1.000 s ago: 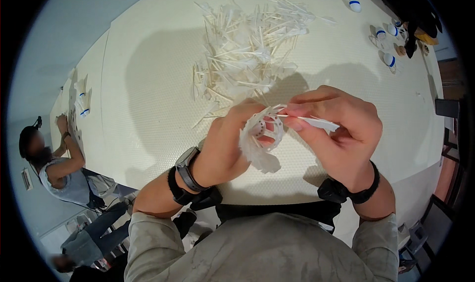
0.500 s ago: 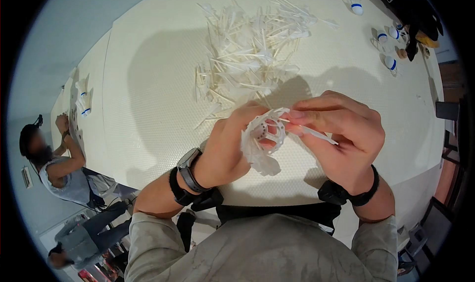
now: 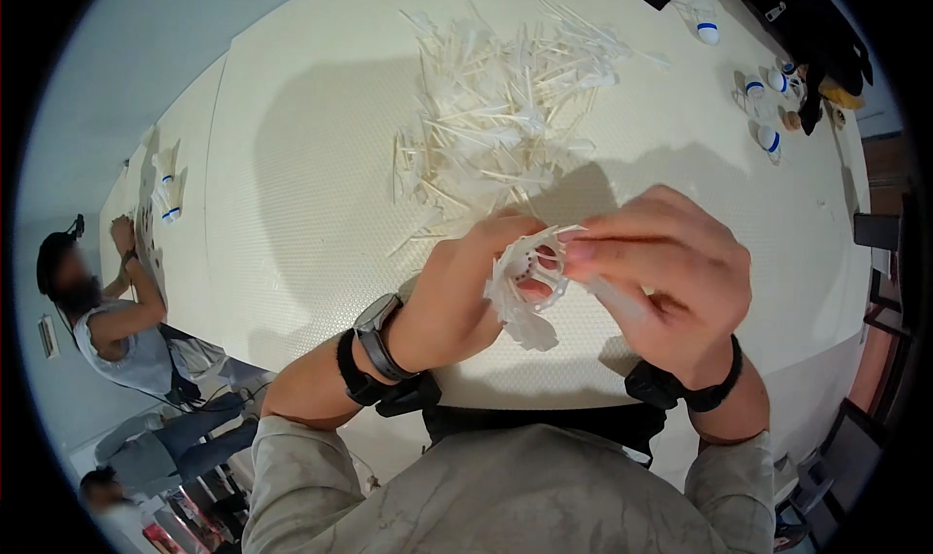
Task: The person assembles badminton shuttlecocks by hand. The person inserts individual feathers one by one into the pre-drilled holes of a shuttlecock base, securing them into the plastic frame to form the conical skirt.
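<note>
My left hand (image 3: pixel 452 292) is wrapped round a partly feathered white shuttlecock (image 3: pixel 530 328), its open end tilted up so that a ring and small holes deep inside show. White feathers line its left and lower side. At the right rim, my right hand (image 3: pixel 685 267) pinches a white feather (image 3: pixel 617 296), whose vane passes below the fingers and whose quill tip meets the shuttlecock's ring; the fingers partly hide it. Just beyond both hands lies a loose pile of white feathers (image 3: pixel 496 117) with pale quills.
Several white bases with blue bands (image 3: pixel 708 33) lie on the white table (image 3: pixel 311 214) at the far right, beside a black bag (image 3: pixel 797 39). At the left edge a person (image 3: pixel 121 326) works at the table; another person (image 3: pixel 165 452) is behind them.
The shuttlecock and my left hand have shifted slightly right and down. My right hand has turned a little, bringing the feather closer against the shuttlecock's rim.
</note>
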Demonstrator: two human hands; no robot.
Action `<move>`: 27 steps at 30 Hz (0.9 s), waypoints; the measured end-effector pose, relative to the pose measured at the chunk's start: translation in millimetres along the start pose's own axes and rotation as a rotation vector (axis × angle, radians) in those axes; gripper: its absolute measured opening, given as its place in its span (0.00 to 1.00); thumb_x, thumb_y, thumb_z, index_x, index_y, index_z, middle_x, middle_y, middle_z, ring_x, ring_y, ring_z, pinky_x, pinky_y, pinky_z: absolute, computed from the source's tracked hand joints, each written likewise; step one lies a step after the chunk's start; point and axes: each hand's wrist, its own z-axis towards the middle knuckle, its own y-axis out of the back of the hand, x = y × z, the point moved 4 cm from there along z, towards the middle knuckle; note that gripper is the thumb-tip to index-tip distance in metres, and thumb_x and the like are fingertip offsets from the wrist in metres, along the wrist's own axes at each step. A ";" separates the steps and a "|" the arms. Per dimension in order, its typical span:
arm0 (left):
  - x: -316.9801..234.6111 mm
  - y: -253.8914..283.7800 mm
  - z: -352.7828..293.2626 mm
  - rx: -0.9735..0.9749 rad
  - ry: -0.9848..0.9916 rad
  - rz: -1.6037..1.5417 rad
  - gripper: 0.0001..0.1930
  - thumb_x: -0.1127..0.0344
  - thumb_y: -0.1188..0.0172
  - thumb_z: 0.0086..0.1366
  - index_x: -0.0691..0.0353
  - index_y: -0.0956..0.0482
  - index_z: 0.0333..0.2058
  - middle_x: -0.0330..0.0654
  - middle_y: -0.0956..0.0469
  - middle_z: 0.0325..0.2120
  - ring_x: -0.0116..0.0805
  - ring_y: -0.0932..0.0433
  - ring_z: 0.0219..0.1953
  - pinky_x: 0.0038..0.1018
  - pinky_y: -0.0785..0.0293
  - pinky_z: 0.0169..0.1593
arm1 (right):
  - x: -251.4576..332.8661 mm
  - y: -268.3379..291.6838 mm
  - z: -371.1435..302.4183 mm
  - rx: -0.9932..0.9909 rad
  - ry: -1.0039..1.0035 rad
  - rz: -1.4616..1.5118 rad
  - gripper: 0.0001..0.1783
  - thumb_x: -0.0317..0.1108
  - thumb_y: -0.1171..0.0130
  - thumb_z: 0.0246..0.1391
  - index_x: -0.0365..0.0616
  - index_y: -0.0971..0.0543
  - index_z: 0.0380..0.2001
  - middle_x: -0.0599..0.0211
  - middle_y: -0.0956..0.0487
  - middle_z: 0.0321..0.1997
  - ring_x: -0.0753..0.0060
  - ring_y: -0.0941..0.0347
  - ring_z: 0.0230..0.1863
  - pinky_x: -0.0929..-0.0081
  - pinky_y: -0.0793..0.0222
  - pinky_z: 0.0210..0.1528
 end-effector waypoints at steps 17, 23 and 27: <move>-1.6 1.8 -0.1 0.018 0.008 0.098 0.27 0.75 0.36 0.61 0.63 0.35 0.59 0.56 0.21 0.46 0.54 0.17 0.43 0.35 0.22 0.45 | -4.9 11.2 1.6 0.015 -0.348 0.151 0.10 0.17 0.35 0.48 0.33 0.20 0.36 0.56 0.20 0.37 0.70 0.26 0.36 0.77 0.32 0.40; 10.0 -1.3 -7.8 -0.044 0.079 -0.177 0.27 0.74 0.37 0.63 0.63 0.37 0.59 0.53 0.20 0.45 0.49 0.16 0.43 0.34 0.22 0.45 | -3.1 12.5 8.5 0.052 -0.228 0.083 0.09 0.17 0.35 0.45 0.34 0.18 0.33 0.54 0.20 0.35 0.68 0.24 0.32 0.77 0.30 0.35; 4.3 1.9 -2.0 0.059 0.011 -0.036 0.27 0.74 0.36 0.62 0.65 0.36 0.58 0.51 0.23 0.47 0.44 0.19 0.45 0.33 0.25 0.49 | -3.3 11.0 7.1 0.046 -0.207 0.083 0.09 0.17 0.34 0.45 0.34 0.18 0.33 0.55 0.20 0.34 0.69 0.24 0.31 0.77 0.29 0.34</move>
